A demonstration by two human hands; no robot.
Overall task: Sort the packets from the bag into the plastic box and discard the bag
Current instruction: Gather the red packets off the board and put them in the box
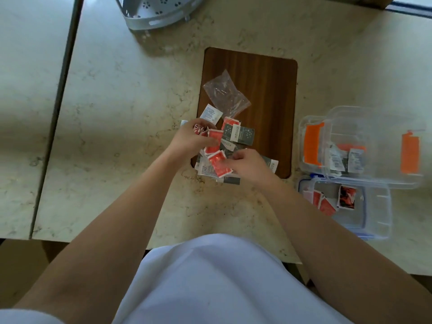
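Note:
A heap of small packets [238,134], red, grey and white, lies on the near left part of a brown wooden board [264,90]. Flat on the board behind the heap is the empty clear plastic bag [225,94]. My left hand [191,139] grips a bunch of red packets [201,130] above the heap's left side. My right hand [247,163] pinches a red packet [219,166] at the heap's near edge. To the right stand a clear box with orange clips [360,146] holding grey and white packets, and a blue-clipped box [346,202] holding red ones.
A grey perforated rack [159,12] sits at the far edge of the marble counter [131,113]. A seam [56,113] splits the counter on the left. My white shirt [210,281] fills the bottom of the view.

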